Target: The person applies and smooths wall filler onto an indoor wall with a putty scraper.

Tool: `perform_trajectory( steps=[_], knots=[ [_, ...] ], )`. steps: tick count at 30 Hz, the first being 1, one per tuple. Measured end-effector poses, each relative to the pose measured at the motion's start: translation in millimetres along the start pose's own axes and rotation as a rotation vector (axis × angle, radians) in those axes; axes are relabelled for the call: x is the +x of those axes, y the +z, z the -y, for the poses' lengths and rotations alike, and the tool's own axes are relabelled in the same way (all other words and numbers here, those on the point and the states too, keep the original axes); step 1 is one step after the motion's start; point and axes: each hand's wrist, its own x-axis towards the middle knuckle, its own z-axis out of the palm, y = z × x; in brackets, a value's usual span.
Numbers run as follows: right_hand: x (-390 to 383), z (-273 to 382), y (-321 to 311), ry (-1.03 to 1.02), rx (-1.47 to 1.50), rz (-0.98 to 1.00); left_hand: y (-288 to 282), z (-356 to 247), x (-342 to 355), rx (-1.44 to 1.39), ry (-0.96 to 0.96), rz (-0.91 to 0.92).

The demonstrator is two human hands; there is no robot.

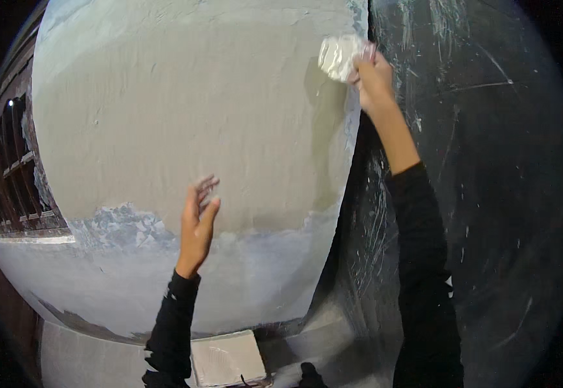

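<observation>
At the upper right of the wall, my right hand (373, 74) is closed round a flat putty scraper (339, 58), its face coated with thick, glossy off-white paste. The scraper is beside the wall's right edge; whether it touches the surface I cannot tell. A broad layer of beige putty (210, 123) covers much of the wall, with a darker, wetter-looking band near that edge. My left hand (198, 223) is in front of the lower wall, empty, its fingers apart and slightly curled, with pale smears on the fingertips.
A square container (228, 359) of pale paste is at the bottom, near my left forearm. To the left, a barred window (19, 171) is set into the wall. A dark, white-splashed surface (488, 168) adjoins on the right. Bare bluish-grey wall (255, 271) shows below the putty.
</observation>
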Motion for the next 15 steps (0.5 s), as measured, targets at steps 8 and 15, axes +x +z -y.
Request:
perform_trajectory(
  steps=[8,15],
  knots=[
    [105,8,19,-0.757,-0.681,-0.122,44,-63,139,0.222,0.332,-0.097],
    [94,8,18,-0.828,-0.757,0.018,67,-105,241,0.589,0.744,-0.175]
  ],
)
